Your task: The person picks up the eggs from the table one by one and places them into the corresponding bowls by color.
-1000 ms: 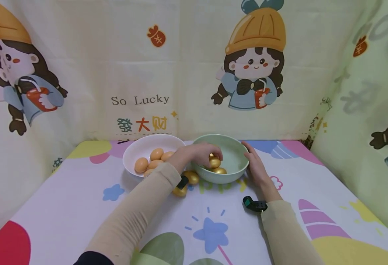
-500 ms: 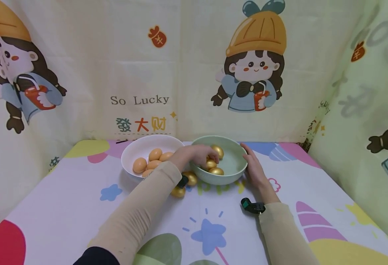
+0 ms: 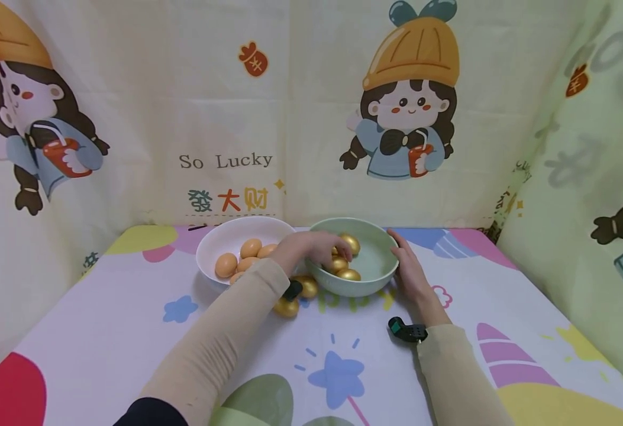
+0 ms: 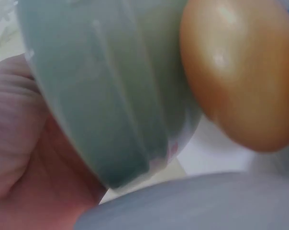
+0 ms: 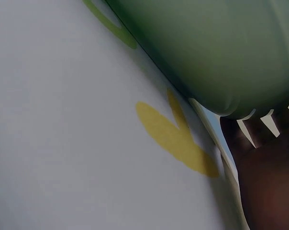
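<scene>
My left hand (image 3: 319, 247) reaches over the near-left rim of the green bowl (image 3: 377, 251), its fingers curled down around a golden egg. Gold shows between the fingers, which partly hide it. More golden eggs (image 3: 349, 275) lie in the bowl around the hand, one of them behind the fingers. My right hand (image 3: 411, 269) grips the bowl's right side, with fingers along the outer wall and the thumb at the rim. In the right wrist view that hand (image 5: 273, 177) is dark beneath the bowl. The left wrist view shows the bowl's outside wall (image 4: 101, 86) and a close golden egg (image 4: 240, 72).
A white bowl (image 3: 210, 239) with several brown eggs (image 3: 226, 265) stands left of the green one. Golden eggs (image 3: 287, 307) lie on the patterned tablecloth (image 3: 338, 378) in front, partly behind the left wrist. A printed cloth (image 3: 311, 118) hangs behind.
The left hand has moved slightly left inside the green bowl, bringing a golden egg behind it into view. The right hand keeps its place on the bowl.
</scene>
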The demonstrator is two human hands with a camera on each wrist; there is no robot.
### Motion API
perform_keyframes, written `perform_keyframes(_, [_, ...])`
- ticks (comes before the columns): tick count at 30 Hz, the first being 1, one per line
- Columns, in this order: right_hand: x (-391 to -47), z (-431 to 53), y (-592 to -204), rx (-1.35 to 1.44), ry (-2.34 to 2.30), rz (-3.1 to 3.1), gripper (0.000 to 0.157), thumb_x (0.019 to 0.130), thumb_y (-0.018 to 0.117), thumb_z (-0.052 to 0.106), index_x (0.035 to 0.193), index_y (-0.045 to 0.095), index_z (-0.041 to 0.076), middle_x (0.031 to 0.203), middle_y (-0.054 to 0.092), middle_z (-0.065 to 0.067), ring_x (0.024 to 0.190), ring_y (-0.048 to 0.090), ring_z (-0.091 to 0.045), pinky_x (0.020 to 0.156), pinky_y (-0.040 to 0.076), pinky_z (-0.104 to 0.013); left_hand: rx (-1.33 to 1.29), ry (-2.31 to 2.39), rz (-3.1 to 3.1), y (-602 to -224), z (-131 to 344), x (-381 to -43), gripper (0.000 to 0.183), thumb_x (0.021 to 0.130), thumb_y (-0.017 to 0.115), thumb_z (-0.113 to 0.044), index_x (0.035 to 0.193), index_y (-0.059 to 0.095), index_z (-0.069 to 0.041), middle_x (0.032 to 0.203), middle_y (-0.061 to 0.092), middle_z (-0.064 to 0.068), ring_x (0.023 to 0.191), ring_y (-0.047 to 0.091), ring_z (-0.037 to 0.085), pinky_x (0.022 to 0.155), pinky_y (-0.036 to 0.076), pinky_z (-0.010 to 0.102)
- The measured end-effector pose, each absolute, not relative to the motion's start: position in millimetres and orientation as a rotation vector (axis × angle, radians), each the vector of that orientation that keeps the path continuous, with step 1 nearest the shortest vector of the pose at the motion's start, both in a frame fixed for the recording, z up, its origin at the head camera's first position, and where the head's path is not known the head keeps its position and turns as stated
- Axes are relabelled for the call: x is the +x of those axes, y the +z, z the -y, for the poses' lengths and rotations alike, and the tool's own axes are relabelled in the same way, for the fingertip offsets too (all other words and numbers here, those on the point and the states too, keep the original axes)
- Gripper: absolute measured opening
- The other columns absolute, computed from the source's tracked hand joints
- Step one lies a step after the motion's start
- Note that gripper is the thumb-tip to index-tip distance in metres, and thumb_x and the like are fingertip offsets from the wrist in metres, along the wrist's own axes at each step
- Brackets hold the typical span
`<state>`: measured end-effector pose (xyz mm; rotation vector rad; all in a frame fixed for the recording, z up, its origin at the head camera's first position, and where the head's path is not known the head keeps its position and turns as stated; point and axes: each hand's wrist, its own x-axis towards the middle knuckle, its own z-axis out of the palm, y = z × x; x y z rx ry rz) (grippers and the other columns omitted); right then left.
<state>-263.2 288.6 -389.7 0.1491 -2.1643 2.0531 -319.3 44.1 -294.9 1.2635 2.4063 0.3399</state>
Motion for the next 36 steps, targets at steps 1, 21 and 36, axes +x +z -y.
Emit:
perform_keyframes(1, [-263.1,-288.8,-389.4,0.152,2.051,2.163,0.058,0.104,0.028,0.013,0.162,0.02,0.009,0.164,0.022,-0.011,0.142,0.032,-0.029,0.115,0.028,-0.038,1.264,0.345,-2.408,-293.2,-42.7,-319.1,0.046,0.085,0.064,0.005,0.127,0.066,-0.014,0.132,0.06,0.003,0.11,0.051,0.016,0.082,0.041,0.018])
perform_keyframes(21, [-259.2,-287.6,-386.0,0.192,2.062,2.149,0.057,0.106,0.028,0.012,0.161,0.018,0.007,0.163,0.022,-0.014,0.142,0.032,-0.032,0.111,0.033,-0.032,1.284,0.603,-2.383,-265.8,-6.0,-298.6,0.043,0.091,0.063,-0.003,0.132,0.063,-0.015,0.137,0.058,0.004,0.12,0.058,0.031,0.099,0.045,0.031])
perform_keyframes(36, [-259.2,-288.9,-385.4,0.187,2.025,2.197,0.058,0.105,0.028,0.015,0.162,0.017,0.008,0.165,0.02,-0.012,0.142,0.031,-0.03,0.105,0.037,-0.022,1.415,0.693,-2.352,-259.3,22.2,-269.6,0.039,0.092,0.065,-0.004,0.128,0.064,-0.017,0.126,0.061,-0.006,0.114,0.059,0.024,0.098,0.048,0.036])
